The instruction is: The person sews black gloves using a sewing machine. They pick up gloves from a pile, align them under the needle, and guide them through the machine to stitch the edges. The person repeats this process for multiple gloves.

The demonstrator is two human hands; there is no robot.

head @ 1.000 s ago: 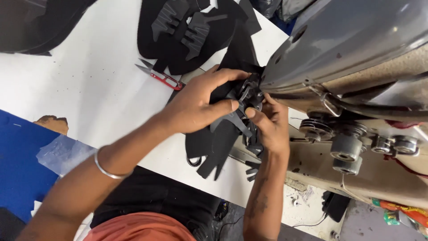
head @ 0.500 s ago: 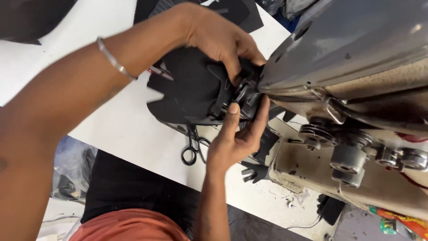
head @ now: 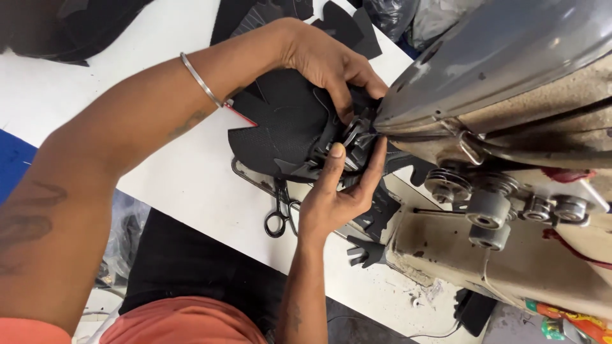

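1. Left hand [head: 325,60] on top of the black leather piece [head: 280,124]; fingers clamped on its machine-side edge.
2. Right hand [head: 341,197] underneath, palm up; fingers pinched on the same edge.
3. Piece lies at the desk [head: 185,185] edge nearest the sewing machine [head: 510,95]; long axis toward the needle area; notched end points away.
4. Black scissors [head: 280,213] lie just beside the piece, near the desk's front edge.

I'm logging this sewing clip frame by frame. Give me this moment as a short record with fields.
left hand: on top of the black fabric piece, pressing it toward the sewing machine
right hand: under the piece, thumb up against its edge
scissors: black, lying on the white table below the piece
bracelet: metal, on the left wrist
other cut black pieces: at the table's far edge
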